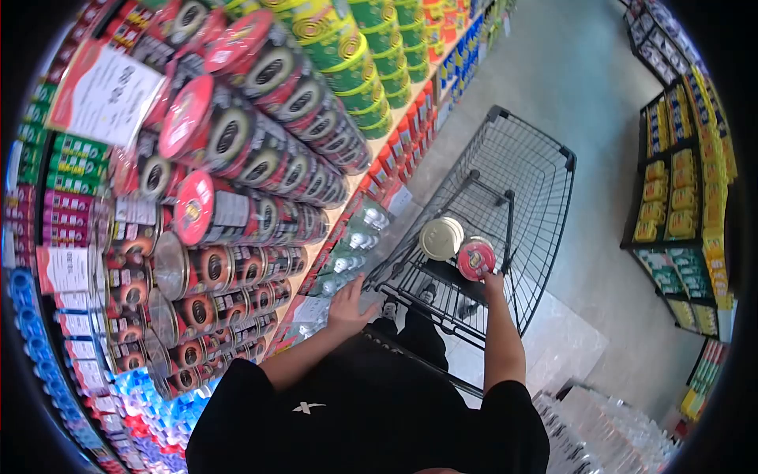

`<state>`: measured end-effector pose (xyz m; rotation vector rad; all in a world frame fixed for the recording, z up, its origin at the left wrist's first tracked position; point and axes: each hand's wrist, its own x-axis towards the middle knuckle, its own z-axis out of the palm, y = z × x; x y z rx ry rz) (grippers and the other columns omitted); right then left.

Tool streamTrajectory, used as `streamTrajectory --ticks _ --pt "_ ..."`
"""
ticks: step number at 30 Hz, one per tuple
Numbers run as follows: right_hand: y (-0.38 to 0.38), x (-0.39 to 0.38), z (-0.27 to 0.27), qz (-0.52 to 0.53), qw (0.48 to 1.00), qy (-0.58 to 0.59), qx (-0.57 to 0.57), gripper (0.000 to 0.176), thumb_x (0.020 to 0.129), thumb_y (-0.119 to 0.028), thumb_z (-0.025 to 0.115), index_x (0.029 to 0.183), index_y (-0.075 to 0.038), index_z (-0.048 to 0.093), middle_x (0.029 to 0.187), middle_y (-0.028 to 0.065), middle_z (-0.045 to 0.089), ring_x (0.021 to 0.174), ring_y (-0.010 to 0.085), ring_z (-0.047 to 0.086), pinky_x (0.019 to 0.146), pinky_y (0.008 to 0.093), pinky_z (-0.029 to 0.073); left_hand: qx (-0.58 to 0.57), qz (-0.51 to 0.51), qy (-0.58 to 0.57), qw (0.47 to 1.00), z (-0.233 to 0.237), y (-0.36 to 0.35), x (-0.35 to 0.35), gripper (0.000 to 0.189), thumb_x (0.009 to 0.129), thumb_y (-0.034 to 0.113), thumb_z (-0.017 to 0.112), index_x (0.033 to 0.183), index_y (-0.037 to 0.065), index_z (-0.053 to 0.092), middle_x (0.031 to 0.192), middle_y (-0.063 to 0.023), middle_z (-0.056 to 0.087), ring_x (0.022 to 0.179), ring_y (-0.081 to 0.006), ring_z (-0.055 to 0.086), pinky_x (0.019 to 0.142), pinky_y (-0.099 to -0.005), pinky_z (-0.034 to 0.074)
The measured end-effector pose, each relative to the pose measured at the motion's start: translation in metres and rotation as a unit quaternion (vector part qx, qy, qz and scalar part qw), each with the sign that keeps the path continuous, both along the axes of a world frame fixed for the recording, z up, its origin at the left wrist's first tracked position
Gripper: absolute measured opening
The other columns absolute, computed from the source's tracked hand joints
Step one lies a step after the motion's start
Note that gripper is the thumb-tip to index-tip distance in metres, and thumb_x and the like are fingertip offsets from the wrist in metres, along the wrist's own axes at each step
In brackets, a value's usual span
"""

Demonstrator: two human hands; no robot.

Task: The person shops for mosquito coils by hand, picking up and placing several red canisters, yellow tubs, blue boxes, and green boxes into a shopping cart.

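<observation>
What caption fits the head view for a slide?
Right hand holds red-lidded tin beside gold-lidded tin in cart; left hand at its handle.

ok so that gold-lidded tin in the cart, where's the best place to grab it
Probably by its round side wall just under the lid, fingers spanning the width. The gold-lidded tin stands lid-up in the seat of the shopping cart, so come from above and from its left: the right hand holds a red-lidded tin close on its right.
</observation>
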<state>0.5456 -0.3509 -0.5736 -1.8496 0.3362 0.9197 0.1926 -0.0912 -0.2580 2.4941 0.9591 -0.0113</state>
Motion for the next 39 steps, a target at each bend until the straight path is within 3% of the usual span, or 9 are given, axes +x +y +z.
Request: streamTrajectory --ticks 2,3,8,11,13,16,22,33,39 --pt "-0.019 0.004 -0.052 0.056 0.970 -0.203 -0.118 0.078 0.081 -0.018 0.074 0.147 0.004 0.039 0.101 0.0147 0.066 0.073 0.0167 0.065 0.055 0.0306 0.052 -0.019 0.000 -0.059 0.998 0.008 0.004 0.002 0.083 0.087 0.044 0.071 0.151 0.005 0.037 0.151 -0.0253 0.038 0.141 -0.0436 0.035 0.116 -0.0538 0.028" --pt "-0.024 0.010 -0.041 0.046 0.985 -0.147 -0.079 0.086 0.077 -0.017 0.076 0.149 0.005 0.036 0.103 0.0166 0.066 0.069 0.0159 0.062 0.051 0.0305 0.048 0.016 0.010 -0.121 0.992 0.026 0.011 0.010 0.083 0.086 0.041 0.073 0.151 0.006 0.037 0.151 -0.0257 0.037 0.142 -0.0443 0.034 0.117 -0.0536 0.027" --pt "0.010 -0.041 0.207 -0.007 0.993 -0.119 -0.007 0.073 0.079 -0.018 0.075 0.143 0.005 0.046 0.130 0.0211 0.060 0.091 0.0257 0.067 0.073 0.0340 0.055 0.219 0.108 -0.382 0.891 0.192 0.107 0.062 0.088 0.079 0.020 0.083 0.152 0.007 0.037 0.159 -0.0277 0.021 0.148 -0.0447 0.022 0.118 -0.0543 0.023" --pt "0.007 -0.069 0.241 -0.041 0.983 -0.173 0.046 0.066 0.083 -0.015 0.074 0.142 -0.001 0.048 0.123 0.0157 0.061 0.072 0.0152 0.060 0.057 0.0295 0.048 0.311 0.187 -0.466 0.807 0.272 0.174 0.078 0.099 0.077 0.031 0.087 0.156 0.009 0.032 0.160 -0.0291 0.014 0.149 -0.0473 0.017 0.119 -0.0557 0.021" --pt "0.000 -0.079 0.254 -0.012 0.987 -0.154 0.034 0.065 0.088 -0.012 0.069 0.147 -0.006 0.043 0.147 0.0189 0.046 0.102 0.0216 0.064 0.066 0.0282 0.055 0.301 0.256 -0.431 0.811 0.290 0.214 0.084 0.107 0.072 0.039 0.090 0.156 0.009 0.031 0.162 -0.0291 0.010 0.150 -0.0484 0.014 0.119 -0.0554 0.021" --pt "0.000 -0.102 0.282 -0.016 0.982 -0.181 0.047 0.060 0.089 -0.016 0.069 0.144 -0.006 0.047 0.148 0.0182 0.045 0.107 0.0238 0.063 0.071 0.0310 0.057 0.189 0.288 -0.423 0.838 0.295 0.243 0.090 0.113 0.068 0.045 0.092 0.155 0.008 0.030 0.161 -0.0305 0.013 0.151 -0.0468 0.013 0.120 -0.0542 0.022" --pt "-0.017 -0.125 0.290 -0.037 0.983 -0.164 0.073 0.055 0.089 -0.014 0.068 0.140 -0.003 0.050 0.144 0.0172 0.049 0.109 0.0237 0.063 0.073 0.0318 0.058 0.198 0.233 -0.463 0.832 0.288 0.256 0.089 0.098 0.066 0.051 0.090 0.141 0.005 0.048 0.139 -0.0212 0.049 0.132 -0.0357 0.048 0.110 -0.0448 0.039" --pt "0.047 -0.156 0.363 0.069 0.972 -0.195 0.110 0.047 0.093 -0.019 0.068 0.135 -0.001 0.055 0.132 0.0141 0.059 0.107 0.0208 0.064 0.075 0.0311 0.059 0.171 0.189 -0.562 0.787 0.281 0.228 0.083 0.079 0.070 0.035 0.092 0.131 0.001 0.055 0.134 -0.0197 0.050 0.127 -0.0332 0.050 0.108 -0.0437 0.040" --pt "0.129 -0.169 0.506 0.157 0.911 -0.072 0.375 0.056 0.103 -0.032 0.057 0.150 -0.006 0.041 0.141 0.0126 0.053 0.120 0.0254 0.060 0.087 0.0385 0.058 -0.004 0.009 -0.626 0.780 0.260 0.139 0.071 0.081 0.066 0.016 0.095 0.134 0.002 0.053 0.135 -0.0157 0.049 0.126 -0.0272 0.051 0.108 -0.0413 0.042"
